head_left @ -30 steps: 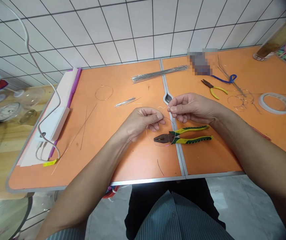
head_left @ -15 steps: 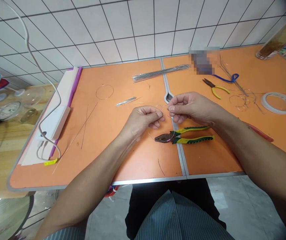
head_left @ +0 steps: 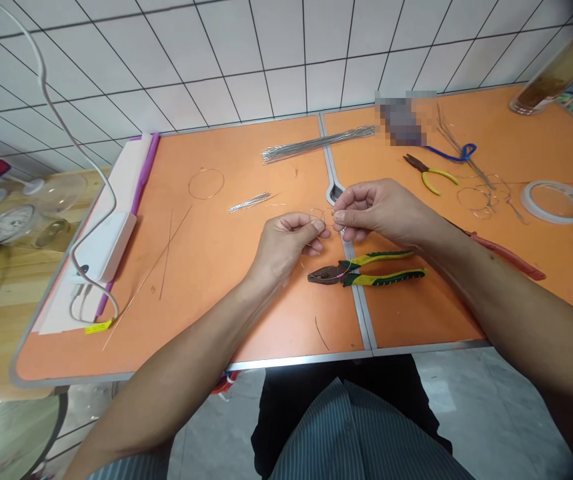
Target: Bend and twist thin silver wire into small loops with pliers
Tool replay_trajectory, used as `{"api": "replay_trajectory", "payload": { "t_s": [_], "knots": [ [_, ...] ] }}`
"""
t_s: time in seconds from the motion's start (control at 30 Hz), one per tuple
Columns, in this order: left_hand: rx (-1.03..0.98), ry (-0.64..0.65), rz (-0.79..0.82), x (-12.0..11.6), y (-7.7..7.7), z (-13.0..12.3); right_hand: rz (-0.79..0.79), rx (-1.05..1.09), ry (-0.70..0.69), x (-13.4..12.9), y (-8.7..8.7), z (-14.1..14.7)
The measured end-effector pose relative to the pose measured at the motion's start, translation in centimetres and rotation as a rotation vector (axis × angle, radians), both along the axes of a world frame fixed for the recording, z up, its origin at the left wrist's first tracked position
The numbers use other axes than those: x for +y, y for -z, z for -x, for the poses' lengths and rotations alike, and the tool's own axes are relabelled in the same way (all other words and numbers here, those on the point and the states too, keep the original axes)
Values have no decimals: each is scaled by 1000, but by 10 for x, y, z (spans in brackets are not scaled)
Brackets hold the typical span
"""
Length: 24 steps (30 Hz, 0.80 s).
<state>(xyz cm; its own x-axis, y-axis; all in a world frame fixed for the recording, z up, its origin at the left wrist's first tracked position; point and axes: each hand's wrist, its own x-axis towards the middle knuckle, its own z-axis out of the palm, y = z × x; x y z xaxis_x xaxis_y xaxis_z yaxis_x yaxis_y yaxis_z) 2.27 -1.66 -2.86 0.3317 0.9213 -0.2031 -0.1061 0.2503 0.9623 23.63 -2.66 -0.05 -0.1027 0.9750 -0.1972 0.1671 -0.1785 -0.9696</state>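
Between my two hands is a thin wire (head_left: 317, 212) bent into loops, with a larger curve hanging below them. My left hand (head_left: 293, 237) pinches it between thumb and forefinger. My right hand (head_left: 366, 210) is closed on the wire too, its fingertips close to those of my left. Just below my hands lie combination pliers (head_left: 366, 269) with yellow and green handles. The wire's finest parts are too thin to follow. Short wire pieces (head_left: 249, 202) lie in a small bundle beyond my left hand, and a wire ring (head_left: 206, 183) rests farther left.
A long wire bundle (head_left: 319, 145) lies near the tiled wall. Small yellow-handled pliers (head_left: 430, 175), tangled wires (head_left: 486, 200), a tape roll (head_left: 556, 218) and a red-handled tool (head_left: 511, 256) are on the right. A white power box (head_left: 106, 250) with a cable stands left.
My right hand has shifted slightly, and more of the red-handled tool shows beyond my forearm. Both hands keep their pinch on the wire. The whole view has moved a little.
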Motion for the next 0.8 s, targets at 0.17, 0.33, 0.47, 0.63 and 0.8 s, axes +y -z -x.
{"api": "replay_trajectory", "payload": {
  "t_s": [0.17,0.33,0.47,0.63,0.8],
  "knots": [
    [3,10,-5,0,1,0,-87,-58,-26,2,2,-4],
    [11,13,-8,-1,3,0,-148,-94,-19,3,5,-4],
    [24,5,-22,0,3,0,-166,-116,-7,3,6,-4],
    [5,2,-16,-1,4,0,-187,-133,22,2,8,-1],
    [2,-1,-1,-2,4,-1,-166,-103,48,1,8,3]
  ]
}}
